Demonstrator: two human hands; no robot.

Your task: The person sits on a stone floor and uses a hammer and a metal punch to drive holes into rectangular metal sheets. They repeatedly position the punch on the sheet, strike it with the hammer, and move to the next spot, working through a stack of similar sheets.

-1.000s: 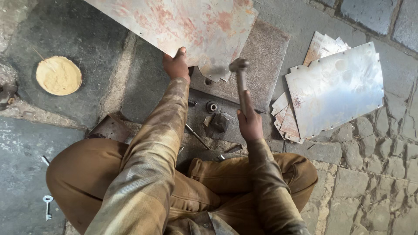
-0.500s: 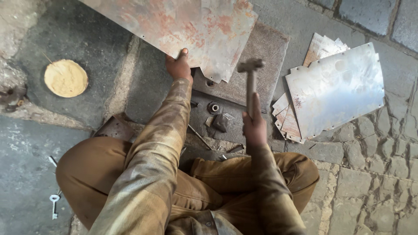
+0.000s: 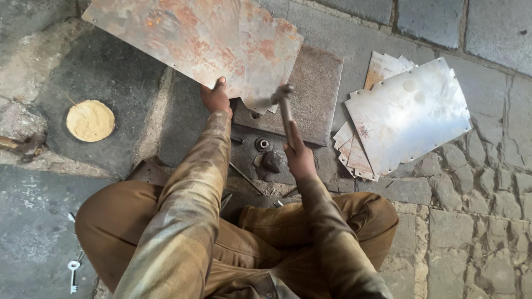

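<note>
My left hand grips the near edge of a large rusty metal sheet that reaches to the far left. My right hand is shut on the handle of a hammer. The hammer head sits at the sheet's near right corner, over a thick dark steel plate lying on the floor. A small metal ring and a dark lump lie between my two hands.
A stack of shiny metal sheets lies to the right on the stone floor. At the left are a round yellow disc and a rusty tool. A key lies beside my left knee. My bent legs fill the foreground.
The hammer has come down from a raised position onto the sheet's near right corner. My left hand keeps its hold on the sheet.
</note>
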